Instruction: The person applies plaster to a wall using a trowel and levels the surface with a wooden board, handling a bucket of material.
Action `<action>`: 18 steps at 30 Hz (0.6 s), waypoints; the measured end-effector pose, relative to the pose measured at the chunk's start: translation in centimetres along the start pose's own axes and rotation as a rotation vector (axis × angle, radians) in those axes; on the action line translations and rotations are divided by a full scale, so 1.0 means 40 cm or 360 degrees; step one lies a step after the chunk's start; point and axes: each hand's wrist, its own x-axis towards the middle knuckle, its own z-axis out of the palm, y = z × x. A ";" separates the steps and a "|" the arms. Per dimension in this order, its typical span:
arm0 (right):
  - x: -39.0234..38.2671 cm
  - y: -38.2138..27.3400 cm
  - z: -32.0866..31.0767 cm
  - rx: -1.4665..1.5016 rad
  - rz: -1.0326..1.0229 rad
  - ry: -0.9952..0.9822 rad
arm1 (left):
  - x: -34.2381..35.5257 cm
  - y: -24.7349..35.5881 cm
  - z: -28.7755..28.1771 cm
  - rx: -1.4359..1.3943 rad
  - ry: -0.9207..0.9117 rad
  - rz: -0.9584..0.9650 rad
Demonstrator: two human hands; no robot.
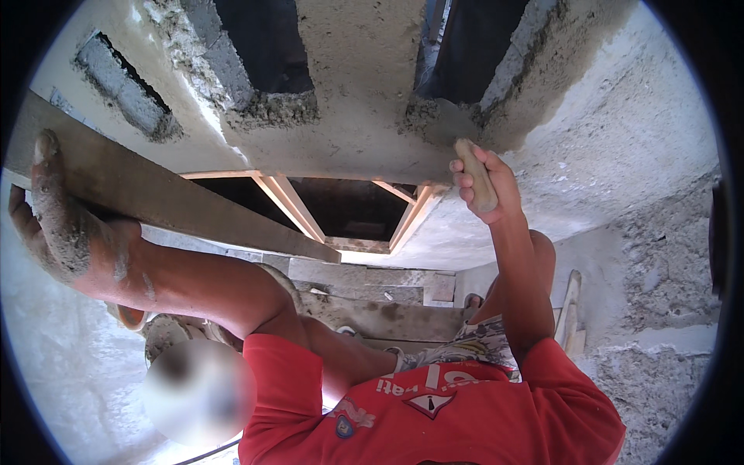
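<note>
Grey plastered wall [360, 77]: Fills most of my remote view, facing the worker. The central pier and the band beneath it look coated and fairly even; I judge this portion well advanced. At right, darker, damp-looking coating stops raggedly against pale, mottled surface.
Two dark, upright rectangular openings [267, 46]: Lower corners and inner edges rough and crumbly. In my judgement, edge finishing is outstanding.
Pale wooden frame [291, 205]: Set below the band; dark gaps behind its bars.
Long grey-brown wooden board [201, 211]: Slants across the frame's left part, one end near the left hand. Face flat, dull, lightly stained.
Left hand [66, 232]: Caked with grey residue. Thumb lies over the board, other fingers bent below its edge; I cannot tell whether they grip it.
Right hand [505, 190]: Fingers closed around the tool handle.
Tan, rounded tool handle [480, 182]: Upright against the band, below the right opening. Smudged; I cannot make out its blade clearly.
</note>
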 end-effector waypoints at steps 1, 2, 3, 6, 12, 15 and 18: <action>0.008 0.004 0.010 -0.0023 0.0019 -0.0005 | -0.003 -0.002 0.008 0.0001 0.0052 -0.0003; 0.015 0.004 0.014 -0.0046 0.0037 -0.0009 | -0.010 -0.006 0.020 0.0001 0.0104 -0.0006; 0.020 0.000 0.006 0.0025 0.0073 -0.0063 | -0.015 -0.006 0.026 0.0005 0.0155 -0.0010; 0.037 -0.011 -0.025 0.0252 0.0165 -0.0239 | -0.012 -0.003 0.018 0.0023 -0.0054 0.0000; 0.058 -0.001 -0.038 0.0369 0.0227 -0.0437 | -0.026 -0.012 0.044 0.0033 0.0120 0.0030; 0.097 -0.004 -0.045 0.0321 0.0228 -0.0488 | -0.029 0.000 0.049 -0.0021 0.0027 -0.0016; 0.126 0.000 -0.040 0.0314 0.0244 -0.0489 | -0.029 -0.003 0.051 0.0012 0.0092 0.0010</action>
